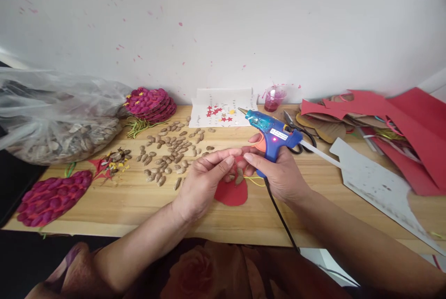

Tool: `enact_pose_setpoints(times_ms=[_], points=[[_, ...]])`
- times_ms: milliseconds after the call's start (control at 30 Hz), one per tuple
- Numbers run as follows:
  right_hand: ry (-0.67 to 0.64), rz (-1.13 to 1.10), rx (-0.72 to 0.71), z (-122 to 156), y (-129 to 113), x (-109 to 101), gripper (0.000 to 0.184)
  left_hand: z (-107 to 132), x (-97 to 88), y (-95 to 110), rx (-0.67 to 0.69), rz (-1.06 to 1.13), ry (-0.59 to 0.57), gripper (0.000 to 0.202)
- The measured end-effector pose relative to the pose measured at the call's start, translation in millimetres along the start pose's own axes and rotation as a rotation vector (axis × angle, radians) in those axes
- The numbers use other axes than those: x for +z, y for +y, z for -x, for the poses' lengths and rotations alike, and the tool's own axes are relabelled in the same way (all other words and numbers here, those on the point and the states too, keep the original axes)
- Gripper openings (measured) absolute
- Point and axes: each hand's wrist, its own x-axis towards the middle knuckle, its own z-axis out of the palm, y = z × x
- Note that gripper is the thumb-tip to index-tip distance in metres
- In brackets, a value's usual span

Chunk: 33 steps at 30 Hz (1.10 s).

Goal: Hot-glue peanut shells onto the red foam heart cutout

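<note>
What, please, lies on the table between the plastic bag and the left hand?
In the head view, a small heap of scraps lies nearer the plastic bag, and scattered peanuts nearer the left hand.

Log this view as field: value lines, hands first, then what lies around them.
Right hand: grips blue glue gun, nozzle pointing away and leftward
Left hand: fingertips close to right hand's; any held item unclear
Beneath hands: red cutout, partly hidden
Left side: loose peanut shells, purple-covered piece
Back: white paper with stars, plastic cup
Right side: scissors, red sheets
</note>
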Motion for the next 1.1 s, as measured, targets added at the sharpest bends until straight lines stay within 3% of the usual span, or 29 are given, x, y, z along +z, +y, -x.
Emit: enact_pose_setpoints(times_ms=[200,533,733,800,967,1100], points=[[0.008,0.067,-0.03,-1.7,2.4,-3.7,0.029,2.5,-1.7,-3.3,0.04,-0.097,-0.049,0.023],[0.035,0.263,-0.076,-1.3,-1.0,-1.8,0.03,14.4,-1.2,10.2,0.138,-0.597,-0.115,0.04],[0.087,0.403,-0.137,-0.6,0.0,-3.0,0.032,24.8,6.3,11.4,0.318,-0.891,-0.164,0.044],[0.1,0.399,-0.152,-1.3,-1.4,-2.3,0.031,26.4,6.5,12.0,0.312,-0.877,-0.158,0.043],[0.041,0.289,-0.128,-2.6,-0.1,-1.9,0.031,22.8,0.5,15.4,0.073,-0.64,-0.12,0.045],[-0.008,0.286,-0.144,-1.5,5.2,-5.0,0.034,18.9,-6.3,14.5,-0.02,-0.466,-0.112,0.045]])
